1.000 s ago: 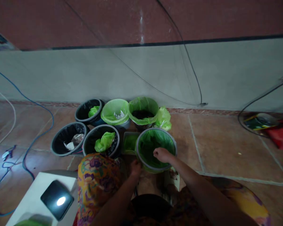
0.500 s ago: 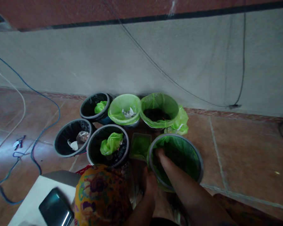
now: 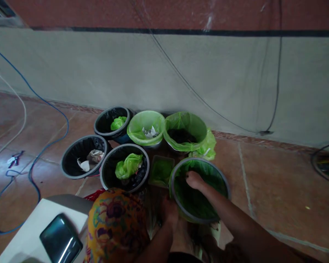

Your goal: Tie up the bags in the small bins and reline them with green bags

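My right hand (image 3: 195, 180) is inside the grey-rimmed bin (image 3: 227, 179), which has a green bag lining it. Its fingers are curled into a fist, and whatever they may hold is hidden. Just outside that bin's left rim is my left hand (image 3: 168, 209), low and in shadow; its fingers do not show clearly. Between the bins lies a small rectangular green tray (image 3: 161, 171). Behind the bin under my right hand, a crumpled green plastic bag (image 3: 208, 146) rests beside a green-lined bin (image 3: 190, 120) with dark contents.
Against the wall stand a pale green bin (image 3: 135, 126) with paper scraps and a black-lined bin (image 3: 102, 122). Two more black-lined bins, one a front bin (image 3: 105, 175), hold waste. A phone (image 3: 61, 239) lies on a white surface at left. A blue cable (image 3: 48, 144) crosses the floor.
My right hand has risen and shifted slightly right inside the bin, showing as a fist now. My left hand stays beside the rim. The view has tilted a little.
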A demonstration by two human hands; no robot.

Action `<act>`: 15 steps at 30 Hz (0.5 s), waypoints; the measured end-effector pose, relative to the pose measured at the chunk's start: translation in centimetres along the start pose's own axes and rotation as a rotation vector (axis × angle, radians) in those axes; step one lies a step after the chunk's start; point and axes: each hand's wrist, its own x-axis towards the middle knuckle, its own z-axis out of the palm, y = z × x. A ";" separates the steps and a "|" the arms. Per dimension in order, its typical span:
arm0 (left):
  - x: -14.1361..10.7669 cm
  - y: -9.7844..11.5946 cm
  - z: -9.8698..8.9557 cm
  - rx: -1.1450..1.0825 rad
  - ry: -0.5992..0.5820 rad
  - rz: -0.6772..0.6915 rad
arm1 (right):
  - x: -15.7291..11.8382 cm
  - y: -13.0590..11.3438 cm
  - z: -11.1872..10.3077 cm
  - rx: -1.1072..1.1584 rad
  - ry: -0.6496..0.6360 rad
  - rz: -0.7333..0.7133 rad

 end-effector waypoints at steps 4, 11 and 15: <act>-0.3 2.0 -0.7 -0.027 0.119 0.118 | -1.4 0.9 -6.0 -0.182 0.288 -0.051; -1.8 5.0 -0.4 0.093 0.041 0.546 | 0.7 5.3 -7.0 -0.297 0.333 -0.082; -0.9 4.2 1.4 0.118 -0.058 0.440 | 2.0 6.8 -5.0 -0.330 0.289 -0.021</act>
